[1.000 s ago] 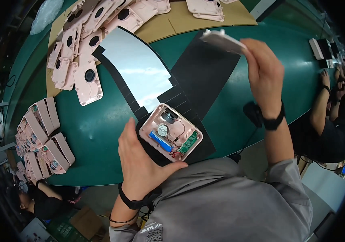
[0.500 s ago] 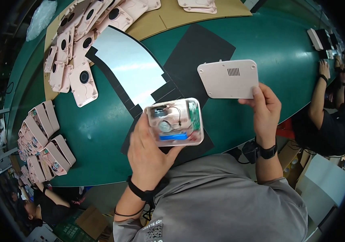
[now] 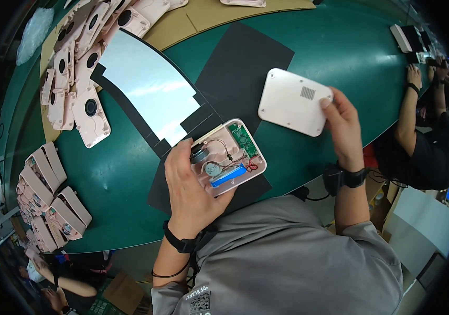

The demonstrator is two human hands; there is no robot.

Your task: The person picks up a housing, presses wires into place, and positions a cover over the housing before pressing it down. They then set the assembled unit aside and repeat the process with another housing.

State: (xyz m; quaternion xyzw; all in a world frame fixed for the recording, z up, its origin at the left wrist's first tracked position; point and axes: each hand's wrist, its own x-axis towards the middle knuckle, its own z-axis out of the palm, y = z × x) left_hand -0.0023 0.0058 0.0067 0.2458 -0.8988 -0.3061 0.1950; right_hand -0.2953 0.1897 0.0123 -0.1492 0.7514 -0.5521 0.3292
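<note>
left hand (image 3: 192,181) has its fingers curled round the left side of the open pink casing (image 3: 243,179), right hand (image 3: 343,123) pinches the flat cover (image 3: 287,102) by its edge, green table (image 3: 114,210) below, co-workers (image 3: 426,149) either side

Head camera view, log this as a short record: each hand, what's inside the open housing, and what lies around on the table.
Left hand: holds the open pink housing, inside facing up
Inside housing: green circuit board, blue cylinder, round silvery part, thin wires
Right hand: grips the pale pink panel by its edge, apart from the housing
Table, left: group of open pink housings
Table, far left: pink panels with round black parts, most on brown cardboard
Table, middle: black sheet
</note>
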